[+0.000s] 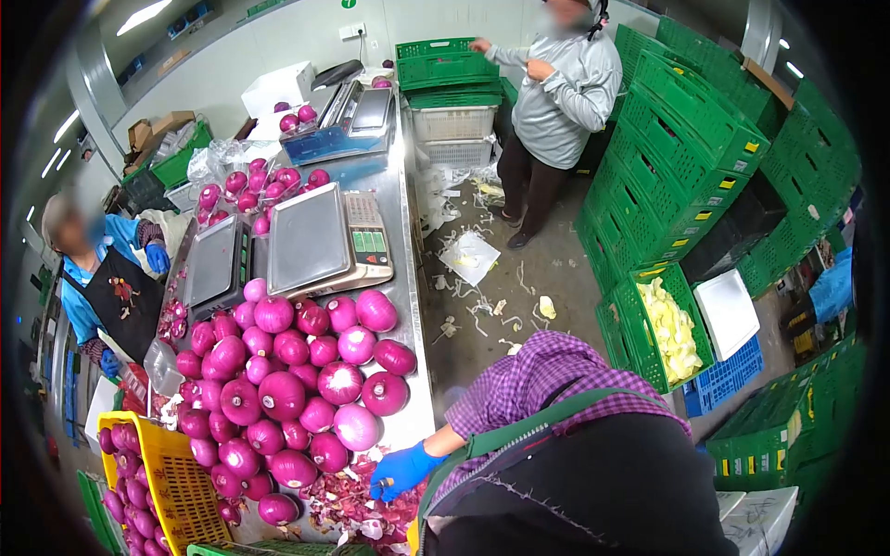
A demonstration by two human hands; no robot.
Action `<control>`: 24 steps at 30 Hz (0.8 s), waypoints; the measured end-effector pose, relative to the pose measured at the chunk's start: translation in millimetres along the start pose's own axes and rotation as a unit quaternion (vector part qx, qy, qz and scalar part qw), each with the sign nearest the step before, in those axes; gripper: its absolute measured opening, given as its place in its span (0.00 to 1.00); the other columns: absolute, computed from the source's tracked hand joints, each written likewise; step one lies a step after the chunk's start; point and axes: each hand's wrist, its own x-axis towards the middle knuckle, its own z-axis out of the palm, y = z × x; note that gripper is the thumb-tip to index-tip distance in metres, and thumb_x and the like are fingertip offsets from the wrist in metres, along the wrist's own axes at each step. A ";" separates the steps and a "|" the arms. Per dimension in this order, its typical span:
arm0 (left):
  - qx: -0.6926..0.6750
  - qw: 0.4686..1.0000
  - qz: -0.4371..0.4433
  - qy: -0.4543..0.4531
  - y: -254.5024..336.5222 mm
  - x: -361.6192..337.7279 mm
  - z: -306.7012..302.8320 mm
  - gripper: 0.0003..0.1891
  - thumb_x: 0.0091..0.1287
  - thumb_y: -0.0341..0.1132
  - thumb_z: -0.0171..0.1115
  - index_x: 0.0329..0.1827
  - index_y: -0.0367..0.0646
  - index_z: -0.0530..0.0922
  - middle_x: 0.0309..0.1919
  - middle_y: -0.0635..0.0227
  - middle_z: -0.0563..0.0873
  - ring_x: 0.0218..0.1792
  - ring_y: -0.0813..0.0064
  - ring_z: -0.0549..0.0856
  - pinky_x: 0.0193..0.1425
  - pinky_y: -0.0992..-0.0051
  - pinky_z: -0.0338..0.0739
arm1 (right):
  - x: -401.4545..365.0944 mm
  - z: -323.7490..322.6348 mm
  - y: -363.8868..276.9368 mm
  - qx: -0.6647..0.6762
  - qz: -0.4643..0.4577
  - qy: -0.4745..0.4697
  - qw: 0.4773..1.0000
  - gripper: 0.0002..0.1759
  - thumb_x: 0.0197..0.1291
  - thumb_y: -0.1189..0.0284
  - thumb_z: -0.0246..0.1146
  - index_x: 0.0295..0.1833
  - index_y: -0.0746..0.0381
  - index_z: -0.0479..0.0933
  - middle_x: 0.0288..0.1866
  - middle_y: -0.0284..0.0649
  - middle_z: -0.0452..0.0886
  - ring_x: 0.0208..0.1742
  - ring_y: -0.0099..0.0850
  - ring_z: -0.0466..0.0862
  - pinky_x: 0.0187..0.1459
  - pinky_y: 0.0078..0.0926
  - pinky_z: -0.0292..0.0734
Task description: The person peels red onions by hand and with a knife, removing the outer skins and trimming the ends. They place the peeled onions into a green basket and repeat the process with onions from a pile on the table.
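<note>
- Right hand (399, 471), in a blue glove, low over the near end of the tabletop by its right edge as seen in the view; fingers bent partway, tips pointing toward the left edge
- Small tan bit showing at the fingertips; cannot tell whether it is gripped, nor how tightly the fingers close
- Left hand out of view; its grip and contents cannot be told
- Round, glossy purple-red onions (281, 397) heaped loosely on the near half of the bright steel tabletop (414, 334), beyond the right hand and toward the left edge
- Closest onion to the right hand: a paler violet one (357, 427), just beside the glove on its far side, apart from it
- Loose, papery dark-red onion skins (343, 500) spread at the near end, next to the glove on its left-edge side
- Yellow slatted plastic crate (181, 468) at the near left corner, more purple-red onions (134, 482) inside
- Steel-topped scale with a keypad (306, 239) past the heap toward the right edge; second flat-topped grey scale (213, 264) beside it toward the left edge
- Co-worker in a black apron (120, 301), blue gloves on, at the left edge; another person in a grey top (561, 102) standing well past the right edge
</note>
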 end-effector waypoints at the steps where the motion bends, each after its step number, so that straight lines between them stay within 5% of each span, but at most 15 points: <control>1: -0.003 1.000 -0.003 0.003 1.8 -3.6 2.9 0.28 0.67 0.46 0.56 0.67 0.40 0.66 0.62 0.54 0.71 0.60 0.62 0.74 0.65 0.64 0.68 | -1.7 0.1 0.5 0.020 -0.071 0.064 0.995 0.17 0.56 0.62 0.64 0.46 0.61 0.81 0.35 0.38 0.86 0.37 0.29 0.84 0.42 0.31 0.78; 6: -0.006 1.000 -0.020 0.017 15.0 -2.9 9.6 0.28 0.67 0.46 0.56 0.67 0.40 0.66 0.63 0.55 0.70 0.60 0.62 0.74 0.65 0.64 0.67 | -24.5 -30.4 -19.0 0.132 -0.022 0.040 0.990 0.18 0.61 0.60 0.61 0.49 0.62 0.80 0.36 0.36 0.86 0.31 0.21 0.81 0.34 0.25 0.77; 8: -0.008 0.999 -0.031 0.025 20.3 -5.6 12.5 0.28 0.67 0.46 0.55 0.67 0.41 0.66 0.63 0.55 0.70 0.60 0.63 0.73 0.65 0.64 0.67 | -31.9 -42.4 -23.4 0.277 -0.034 0.017 0.960 0.20 0.64 0.58 0.60 0.53 0.63 0.79 0.38 0.35 0.86 0.28 0.18 0.78 0.31 0.20 0.75; 16: -0.018 0.995 -0.077 0.055 54.7 -8.1 25.0 0.28 0.68 0.47 0.54 0.67 0.41 0.66 0.63 0.56 0.69 0.60 0.64 0.73 0.66 0.65 0.67 | -55.7 -93.7 -39.8 0.465 -0.068 -0.049 0.881 0.26 0.67 0.54 0.57 0.62 0.59 0.73 0.54 0.36 0.81 0.31 0.14 0.74 0.32 0.13 0.73; 20: -0.045 0.991 -0.098 0.072 73.2 -7.6 33.4 0.27 0.68 0.47 0.54 0.67 0.42 0.66 0.63 0.57 0.69 0.60 0.64 0.73 0.66 0.65 0.66 | -60.3 -121.5 -26.6 0.372 0.002 -0.061 0.926 0.28 0.70 0.52 0.51 0.67 0.59 0.68 0.45 0.32 0.79 0.26 0.15 0.72 0.27 0.16 0.70; 24: -0.128 0.972 -0.106 0.166 102.4 14.4 71.8 0.27 0.68 0.43 0.54 0.68 0.43 0.65 0.65 0.58 0.68 0.61 0.64 0.72 0.67 0.63 0.65 | -76.9 -144.0 -6.1 0.459 0.056 -0.039 0.886 0.30 0.67 0.53 0.56 0.68 0.59 0.67 0.33 0.25 0.73 0.27 0.14 0.68 0.27 0.14 0.66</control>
